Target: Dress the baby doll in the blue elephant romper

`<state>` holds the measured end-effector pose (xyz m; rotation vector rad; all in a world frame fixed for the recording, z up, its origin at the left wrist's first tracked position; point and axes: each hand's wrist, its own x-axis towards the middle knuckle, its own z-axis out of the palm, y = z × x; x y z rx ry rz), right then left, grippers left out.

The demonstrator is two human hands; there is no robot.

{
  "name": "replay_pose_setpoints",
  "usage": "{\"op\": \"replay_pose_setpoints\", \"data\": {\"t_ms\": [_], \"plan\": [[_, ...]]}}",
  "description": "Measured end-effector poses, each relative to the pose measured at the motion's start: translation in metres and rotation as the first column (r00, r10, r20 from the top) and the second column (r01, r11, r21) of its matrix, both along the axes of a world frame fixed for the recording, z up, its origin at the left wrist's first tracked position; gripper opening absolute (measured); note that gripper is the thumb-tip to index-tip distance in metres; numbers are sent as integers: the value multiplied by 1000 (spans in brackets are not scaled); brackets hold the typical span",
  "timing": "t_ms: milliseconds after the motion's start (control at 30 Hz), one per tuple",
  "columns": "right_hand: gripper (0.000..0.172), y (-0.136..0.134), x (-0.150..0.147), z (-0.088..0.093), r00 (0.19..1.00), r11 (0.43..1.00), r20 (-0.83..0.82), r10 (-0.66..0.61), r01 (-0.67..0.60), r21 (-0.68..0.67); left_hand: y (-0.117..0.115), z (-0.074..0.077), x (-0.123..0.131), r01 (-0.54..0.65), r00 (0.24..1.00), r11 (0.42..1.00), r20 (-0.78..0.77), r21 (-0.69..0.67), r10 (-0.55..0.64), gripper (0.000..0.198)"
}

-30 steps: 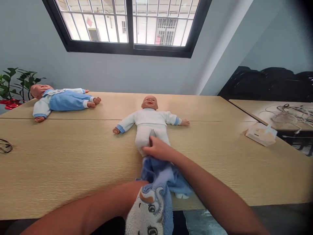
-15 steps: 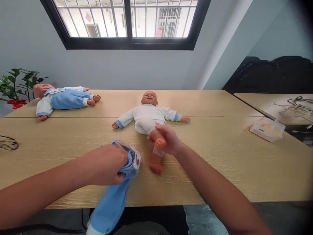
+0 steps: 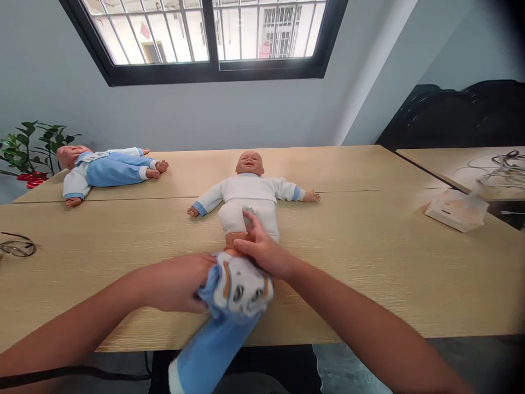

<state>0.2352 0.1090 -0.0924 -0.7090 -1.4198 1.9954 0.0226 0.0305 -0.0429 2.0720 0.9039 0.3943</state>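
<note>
A baby doll in a white top lies on its back on the table, head away from me. My left hand is closed on the bunched top of blue doll overalls, which have a white patch with a cartoon face. The overalls' white-cuffed leg hangs over the table's front edge. The opening lies against the doll's lower leg, and the foot is hidden by the cloth. My right hand grips that leg, thumb toward the garment and fingers up near the other thigh.
A second doll in blue overalls lies at the back left, beside a potted plant. Eyeglasses rest at the left. On the right are a white tissue pack and tangled cables.
My left hand has moved the overalls up and right onto the doll's foot. My right hand has shifted to the leg on the left, and the doll's legs have moved apart.
</note>
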Motion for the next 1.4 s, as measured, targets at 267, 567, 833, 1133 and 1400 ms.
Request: {"op": "replay_pose_setpoints", "data": {"t_ms": [267,567,833,1133,1400], "plan": [[103,-5,-6,-8,995,997,-57,80,-81,-13,8,-46,-43,-118,934,951,293,-284,204,51],[94,-6,-14,-7,990,997,-141,15,-25,-68,13,-80,-27,-360,886,932,328,40,328,34],[48,-1,-12,-8,983,993,142,117,-115,-21,13,-92,-33,-725,626,653,606,221,490,51],[51,-4,-17,-15,995,997,60,-81,81,10,14,-76,-32,-645,683,659,679,388,268,29],[50,-14,-26,-8,967,962,-9,-253,250,-109,8,-83,-21,-725,676,597,521,344,521,35]]}}
